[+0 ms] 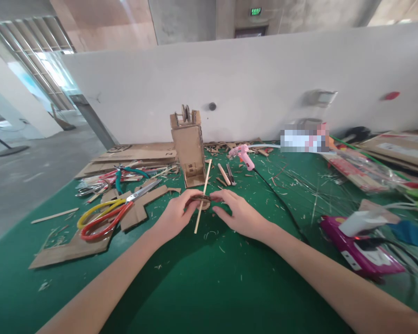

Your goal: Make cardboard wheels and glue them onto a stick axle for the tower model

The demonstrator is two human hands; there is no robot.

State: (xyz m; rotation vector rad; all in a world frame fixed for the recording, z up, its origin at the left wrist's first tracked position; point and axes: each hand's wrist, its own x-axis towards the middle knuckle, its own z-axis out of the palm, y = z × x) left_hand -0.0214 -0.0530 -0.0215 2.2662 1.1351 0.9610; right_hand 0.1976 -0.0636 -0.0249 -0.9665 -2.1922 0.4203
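Between my hands is a small round cardboard piece (pixel 206 204), with a thin wooden stick (pixel 207 173) crossing it at a slant; whether the stick passes through it I cannot tell. My left hand (pixel 181 209) pinches the piece's left side between thumb and fingers. At its right edge, the curled fingers of my right hand (pixel 235 212) grip the piece, the thumb lower down. Just beyond stands a tall cardboard tower (pixel 188 150) with small wheels (pixel 186 113) at its top. A wooden-handled tool (pixel 224 174) and a utility knife (pixel 231 174) lie behind my right hand.
Scissors (pixel 106 218) rest on cut cardboard (pixel 69 250) at left, near teal pliers (pixel 119 180). A pink glue gun (pixel 244 157) trails a black cord rightward. A purple power strip (pixel 365 253) sits at right. Scraps litter the green table (pixel 209 287) before a white partition (pixel 142 93).
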